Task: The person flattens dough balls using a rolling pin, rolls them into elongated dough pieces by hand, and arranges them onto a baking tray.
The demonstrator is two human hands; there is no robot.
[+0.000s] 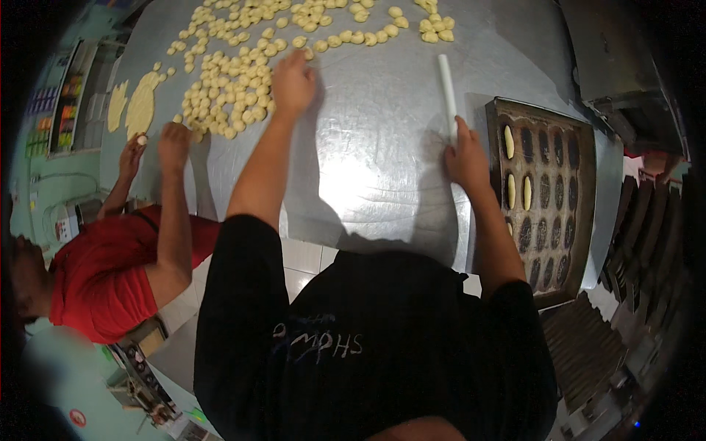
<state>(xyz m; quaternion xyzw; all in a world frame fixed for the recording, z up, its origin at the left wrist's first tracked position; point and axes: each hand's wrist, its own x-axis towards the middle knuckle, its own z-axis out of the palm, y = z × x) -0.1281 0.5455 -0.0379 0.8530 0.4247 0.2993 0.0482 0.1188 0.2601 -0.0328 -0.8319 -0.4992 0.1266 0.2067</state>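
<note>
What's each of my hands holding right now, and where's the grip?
Right hand grips the white rolling pin at its near end. Left hand rests on the dough pieces; whether it grips one cannot be told.

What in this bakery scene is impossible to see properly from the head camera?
- Left hand: palm down on dough pieces, so what it grips is hidden.
- Rolling pin: its lower end is covered by the right hand.
- Baking tray: near end hidden by the arm.

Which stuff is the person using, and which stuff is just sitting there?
In use:
left hand on dough pieces
right hand on white rolling pin
baking tray with shaped dough

Just there:
flat dough sheets
co-worker's hands
</note>
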